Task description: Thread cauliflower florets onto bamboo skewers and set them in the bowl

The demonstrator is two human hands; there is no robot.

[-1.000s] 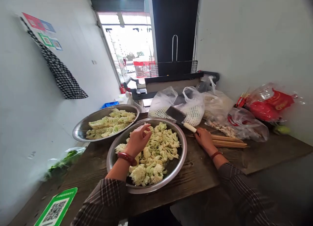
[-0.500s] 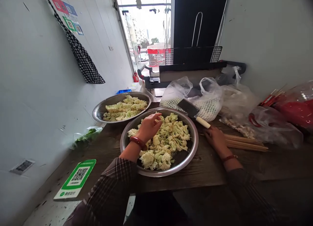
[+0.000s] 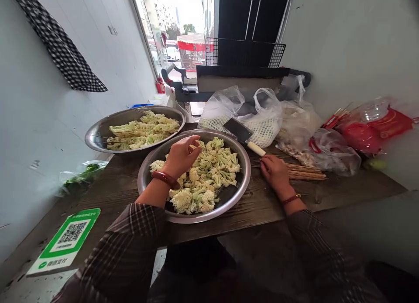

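My left hand (image 3: 182,155) is over the left part of a round metal basin (image 3: 244,187) of cauliflower pieces (image 3: 216,165). Its fingers curl together, and what they hold, if anything, is hidden. To the right of the basin, my right hand (image 3: 274,171) has its fingers closed at the left ends of a bundle of thin wooden skewers (image 3: 304,172); whether it grips one cannot be made out. A cleaver (image 3: 238,130) with a pale handle lies just above that hand, against the basin's far rim. A second metal basin (image 3: 94,135) at the left holds skewered cauliflower.
Plastic bags (image 3: 268,115) with white netted contents stand behind the basin. More bags and a red package (image 3: 386,128) lie at the right. A green payment card (image 3: 67,239) is at the front left, with bagged greens (image 3: 81,178) beyond it. A black rack stands behind.
The view has turned to the right and down, so everything sits further left. My right hand's fingers have shifted slightly at the skewer ends. My left hand stays over the basin.
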